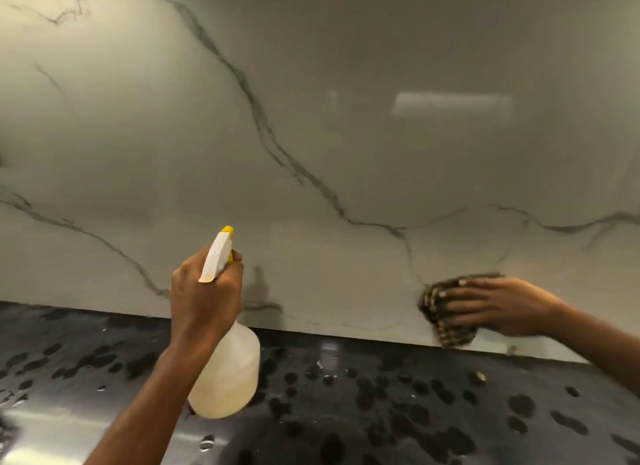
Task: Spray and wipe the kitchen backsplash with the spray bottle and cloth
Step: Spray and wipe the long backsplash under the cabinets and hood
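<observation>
The left grip (204, 298) curls round the neck of the spray bottle (228, 371), held over the wet black tabletop (381, 412), nozzle towards the marble backsplash (311, 118). Well to its right, the right grip (502, 307), fingers straight, presses a dark cloth (453, 336) flat against the backsplash's lower part.

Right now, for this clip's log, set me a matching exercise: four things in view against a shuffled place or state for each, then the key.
Things:
1. spray bottle
2. cloth
3. backsplash
4. countertop

Place or state:
A. dark, glossy and spotted
B. gripped at the neck by the left hand
C. pale with grey veins
D. pressed under the flat right hand

Pairs: 1-B; 2-D; 3-C; 4-A
</observation>
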The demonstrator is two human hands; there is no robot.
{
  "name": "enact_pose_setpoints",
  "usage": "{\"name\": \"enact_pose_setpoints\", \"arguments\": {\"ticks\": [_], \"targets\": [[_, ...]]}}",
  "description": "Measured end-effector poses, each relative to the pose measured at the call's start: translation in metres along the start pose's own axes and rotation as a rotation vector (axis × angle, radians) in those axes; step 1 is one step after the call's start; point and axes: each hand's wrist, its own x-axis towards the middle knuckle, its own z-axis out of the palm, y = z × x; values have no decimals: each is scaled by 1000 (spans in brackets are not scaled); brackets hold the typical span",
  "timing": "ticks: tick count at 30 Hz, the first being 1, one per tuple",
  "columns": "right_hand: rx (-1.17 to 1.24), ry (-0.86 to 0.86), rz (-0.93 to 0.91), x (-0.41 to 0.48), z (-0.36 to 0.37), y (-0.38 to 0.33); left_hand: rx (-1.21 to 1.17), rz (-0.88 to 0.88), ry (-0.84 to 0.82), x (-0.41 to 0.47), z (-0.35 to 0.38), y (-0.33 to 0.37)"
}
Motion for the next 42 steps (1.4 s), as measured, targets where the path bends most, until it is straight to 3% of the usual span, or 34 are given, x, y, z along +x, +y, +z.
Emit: {"name": "enact_pose_setpoints", "arguments": {"ticks": [2,6,8,10,12,16,18,21,27,30,31,32,33,36,37,38,40,42], "targets": [[59,113,162,-21,-19,52,7,0,-24,-11,10,22],[122,371,893,-49,-66,147,-36,-23,-19,-27,29,69],[188,487,1179,-41,-72,154,-68,-43,-18,-30,40,93],[276,595,1319,-19,-69,134,-87,-50,-19,-33,51,112],[301,577,1131,-4,-61,100,-87,-49,-29,-36,60,127],[146,134,120,-31,-26,42,-106,-39,-33,-39,73,147],[90,80,-86,-55,-13,53,-96,-20,-28,-43,75,152],[76,171,76,-85,-21,117,-91,-31,-19,-46,75,155],[240,490,1041,-62,-94,240,-64,-80,15,-45,75,161],[543,708,1544,20,-130,246,-51,-80,33,-42,72,161],[645,742,1627,49,-139,244,-58,-82,33,-42,71,161],[675,730,1614,73,-145,242,-70,-87,30,-43,71,161],[644,698,1484,92,-147,238,-77,-89,30,-43,70,162],[324,428,610,105,-131,225,-56,-61,27,-46,67,166],[253,344,417,95,-124,229,-47,-55,31,-47,67,166],[208,325,337,81,-119,234,-37,-52,36,-47,67,167],[204,438,483,48,-111,243,-39,-56,48,-49,67,168],[233,512,807,7,-105,241,-57,-72,37,-55,69,172]]}}
